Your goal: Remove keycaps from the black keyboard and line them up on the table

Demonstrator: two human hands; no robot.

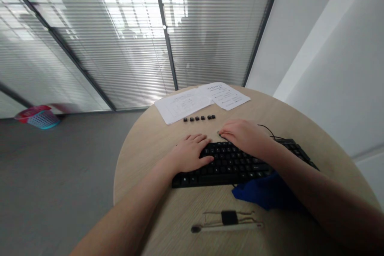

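Print shows on the two paper sheets at the far side of the table: the left sheet (183,106) carries faint lines, and the right sheet (229,97) has a larger heading over several rows, all too small and blurred to read. The black keyboard (222,164) has pale characters on its keys, mostly illegible, and no brand name can be made out. It lies on the round, light wood-grain table (141,148), with a thin black cable (267,128) curving by its far edge. Six loose black keycaps (197,119) form a row between the keyboard and the papers. The left hand (190,154) rests over the keyboard's left part, fingers spread and thumb held apart, gripping nothing. The right hand (240,134) is above the far edge, thumb and forefinger drawn into a pinch on a small item (219,133) too blurred to identify. A dark blue cloth (261,192) lies against the near side, partly under the right forearm. Nearer still are a wire tool with a black block (229,217) and a pale stick with a dark end (225,228). Beyond stand glazed panels with horizontal blinds (129,48), a white wall (336,80) and, on the grey floor (84,168), a red-and-blue basket (43,119).
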